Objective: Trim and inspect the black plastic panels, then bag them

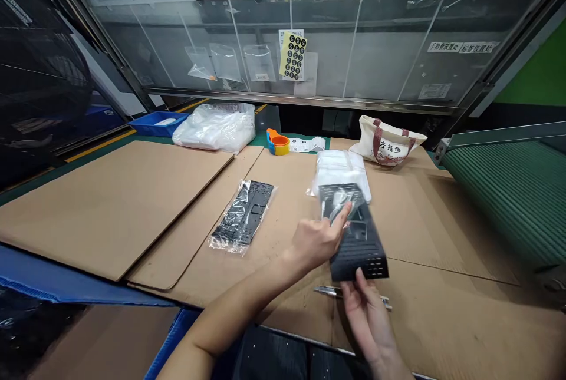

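A black slotted panel is held up at a tilt over the cardboard, right of centre. My right hand grips its near edge, thumb on top. My left hand lies over the panel's left side with the index finger stretched onto its face and the other fingers curled; whether it pinches anything there is hidden. Under my right hand lies a thin metallic tool, partly covered. A similar black part in a clear bag rests left of my hands. Just beyond the panel is a stack of white bags.
Toward the back are a blue tray, a plastic-wrapped bundle, an orange, yellow and blue tape holder, a label strip and a cloth bag. A green conveyor stands right; large cardboard sheets lie left.
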### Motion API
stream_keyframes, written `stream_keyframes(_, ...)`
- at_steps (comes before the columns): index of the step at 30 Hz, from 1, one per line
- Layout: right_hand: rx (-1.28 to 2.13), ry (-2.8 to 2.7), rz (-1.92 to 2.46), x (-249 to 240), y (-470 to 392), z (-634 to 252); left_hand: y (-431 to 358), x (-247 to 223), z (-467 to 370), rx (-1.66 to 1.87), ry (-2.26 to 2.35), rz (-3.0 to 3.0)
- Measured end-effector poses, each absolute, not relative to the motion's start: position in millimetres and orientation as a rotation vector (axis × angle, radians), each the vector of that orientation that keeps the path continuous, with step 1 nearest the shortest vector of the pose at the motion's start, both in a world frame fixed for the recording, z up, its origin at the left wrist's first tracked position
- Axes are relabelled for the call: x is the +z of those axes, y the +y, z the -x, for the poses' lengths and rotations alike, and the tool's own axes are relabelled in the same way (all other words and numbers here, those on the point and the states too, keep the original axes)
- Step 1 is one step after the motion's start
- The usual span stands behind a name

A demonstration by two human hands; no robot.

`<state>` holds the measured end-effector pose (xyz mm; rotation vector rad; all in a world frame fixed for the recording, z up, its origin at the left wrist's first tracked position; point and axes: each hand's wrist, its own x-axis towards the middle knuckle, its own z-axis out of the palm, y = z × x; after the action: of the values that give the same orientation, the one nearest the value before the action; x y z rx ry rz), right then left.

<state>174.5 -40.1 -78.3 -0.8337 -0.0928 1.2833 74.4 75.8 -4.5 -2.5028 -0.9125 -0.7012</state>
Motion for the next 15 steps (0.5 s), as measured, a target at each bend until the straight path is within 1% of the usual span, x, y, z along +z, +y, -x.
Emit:
stream_keyframes(2, 1.223, -0.070, 0.851, -76.3, -37.2, -176.8, 72.0, -7.4, -73.8, -0.763, -0.865, 2.474)
stream_keyframes(6, 1.303, -0.142, 0.881, -70.2, -32.8, -171.3, 53.4, -12.6, -81.1, -0.921, -0.701, 2.471)
stream_keyframes(10, 1.217, -0.146, 0.821, -68.9, -30.4, -166.3, 30.0, -15.9, -88.0, -0.941, -0.607, 2.533)
stream_keyframes(15, 1.153, -0.265, 0.920, -66.9, -31.3, -167.0, 20.9, -21.1, -80.4, -0.997, -0.563, 2.620)
